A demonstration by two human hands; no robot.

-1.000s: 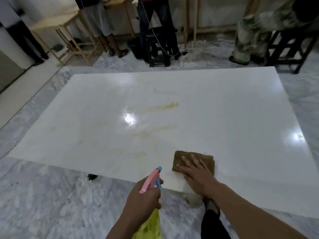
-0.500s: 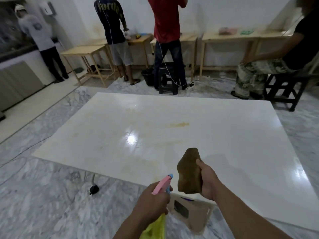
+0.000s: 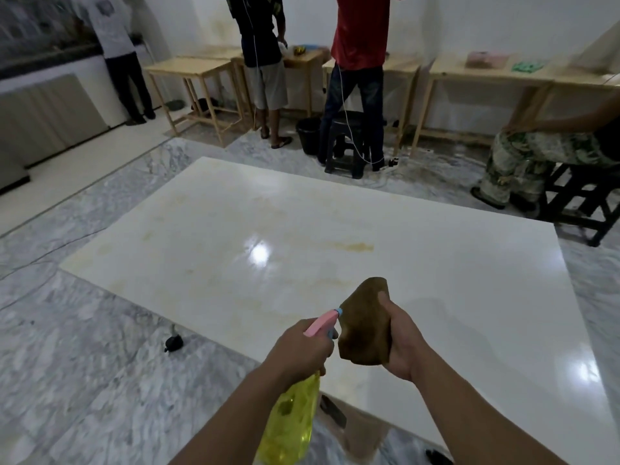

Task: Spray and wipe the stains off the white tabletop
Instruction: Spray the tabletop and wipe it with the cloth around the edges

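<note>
- Left hand [image 3: 298,347]: fingers clenched round the neck of the yellow bottle [image 3: 290,421], its pink nozzle [image 3: 322,322] aimed at the cloth.
- Right hand [image 3: 401,340]: fingers and thumb grasp the brown cloth [image 3: 364,327], held up off the tabletop [image 3: 436,263], just beside the nozzle.
- Both hang over the tabletop's near edge.
- A yellow stain [image 3: 352,246] lies mid-tabletop, beyond the cloth; fainter smears lie nearer.
- A black stool [image 3: 349,142] stands past the tabletop's far edge.
</note>
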